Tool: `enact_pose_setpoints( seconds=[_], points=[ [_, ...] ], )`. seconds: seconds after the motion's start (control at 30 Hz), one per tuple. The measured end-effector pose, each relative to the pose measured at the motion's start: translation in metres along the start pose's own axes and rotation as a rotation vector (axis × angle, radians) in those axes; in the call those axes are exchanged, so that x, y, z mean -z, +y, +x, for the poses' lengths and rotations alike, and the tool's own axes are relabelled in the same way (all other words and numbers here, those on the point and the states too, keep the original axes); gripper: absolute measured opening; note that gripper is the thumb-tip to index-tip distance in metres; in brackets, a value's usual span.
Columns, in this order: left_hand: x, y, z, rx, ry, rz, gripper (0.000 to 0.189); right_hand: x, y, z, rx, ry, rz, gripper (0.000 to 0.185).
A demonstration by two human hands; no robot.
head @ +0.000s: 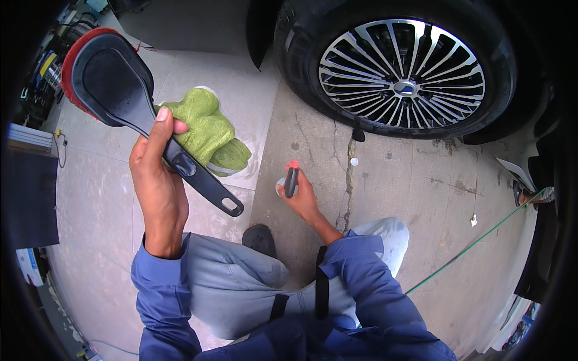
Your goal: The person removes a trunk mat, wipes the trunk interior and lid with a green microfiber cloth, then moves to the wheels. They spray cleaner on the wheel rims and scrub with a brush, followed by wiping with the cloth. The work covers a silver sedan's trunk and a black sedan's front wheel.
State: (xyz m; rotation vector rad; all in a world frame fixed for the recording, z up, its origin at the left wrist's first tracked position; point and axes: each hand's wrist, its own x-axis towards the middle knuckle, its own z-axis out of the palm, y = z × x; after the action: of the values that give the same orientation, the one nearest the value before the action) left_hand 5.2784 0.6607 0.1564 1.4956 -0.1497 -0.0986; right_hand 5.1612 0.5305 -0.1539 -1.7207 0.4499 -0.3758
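My left hand [158, 167] grips the black plastic handle of a duster [117, 81], its broad head raised to the upper left with red fringe along the rim. Just beyond those fingers is a crumpled green microfibre cloth [203, 126]; whether the hand touches it, I cannot tell. Lower down, my right hand [301, 198] is closed around what looks like a spray bottle [291, 180] seen from above, with a dark head, a red nozzle and a pale round body partly covered by the fingers. The nozzle points away from me, towards the car side.
A car wheel [402, 85] with a silver multi-spoke rim stands ahead. A small white cap [354, 161] lies by a floor crack. A green hose or cord [474, 250] runs at right, near another person's foot [519, 196]. A dark cabinet [34, 194] is at left.
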Motion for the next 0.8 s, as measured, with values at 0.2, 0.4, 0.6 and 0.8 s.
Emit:
enact_pose_setpoints(
  seconds=[0.2,0.4,0.6,0.8],
  points=[
    [0.003,-0.007,0.001,0.038,0.011,0.020,0.032,0.010,-0.027,0.030,0.131,0.256,-0.239,0.040],
    [0.011,-0.004,0.002,0.054,0.021,0.003,0.032,0.060,-0.110,0.077,0.398,0.484,-0.076,0.033],
    [0.005,-0.009,0.003,0.048,0.009,0.008,0.033,0.098,-0.154,0.122,0.404,0.498,-0.085,0.030],
    [-0.003,-0.013,0.004,0.087,-0.008,0.040,0.033,0.114,-0.169,0.119,0.360,0.469,-0.250,0.034]
  ],
)
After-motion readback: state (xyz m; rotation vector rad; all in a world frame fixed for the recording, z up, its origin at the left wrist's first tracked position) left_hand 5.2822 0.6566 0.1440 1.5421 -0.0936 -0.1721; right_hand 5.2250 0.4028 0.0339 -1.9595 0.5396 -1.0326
